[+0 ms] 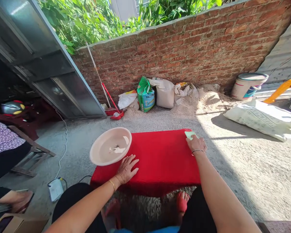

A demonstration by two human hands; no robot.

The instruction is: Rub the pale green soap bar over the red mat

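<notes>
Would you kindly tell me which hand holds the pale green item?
The right hand, at the far right of the red cloth, holds the green item; the left hand, spread beside the basin, holds nothing.

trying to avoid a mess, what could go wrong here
The basin seems to overhang the left edge of the red-covered table, so a bump from the left hand might tip it, spilling what looks like water. The pale green item at the right hand is near the far right corner and could slip off.
</notes>
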